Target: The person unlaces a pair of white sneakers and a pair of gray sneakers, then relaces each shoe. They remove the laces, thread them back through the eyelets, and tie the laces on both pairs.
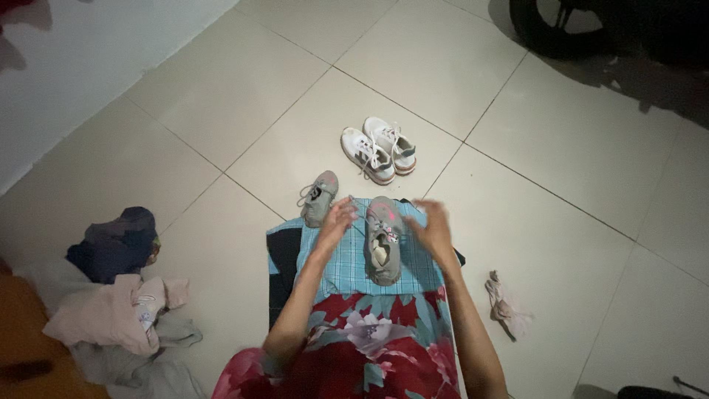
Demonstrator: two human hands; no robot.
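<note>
Grey sneaker (383, 241) lies sole-down on a light blue checked cloth (347, 262), its toe pointing toward the far side and its opening toward the person, with pink marks near the laces. Both hands hang on either side of its toe end. The left hand (337, 222) is at the shoe's left, fingers loosely spread and blurred; whether its fingertips touch the shoe or the cloth I cannot tell, and it grips nothing that shows. The right hand (433, 225) is at the shoe's right, open, fingers curved downward, just beside the shoe and holding nothing visible.

The checked cloth rests over a dark garment (281, 266) whose edge shows at the left, and both lie on the person's lap, above a red floral dress (369, 340) in the near part of the view.

A second grey sneaker (319, 198) sits on the tiled floor (221, 111) just beyond the cloth's far left corner, near the left hand. Farther off, a pair of white sneakers (378, 150) stands side by side. On the right, a small crumpled pale pink rag (505, 304) lies on the tiles, apart from the right forearm. On the left, a heap of clothes (118, 295) holds dark blue, pink and grey pieces. A dark wheel (539, 29) shows at the far right.
</note>
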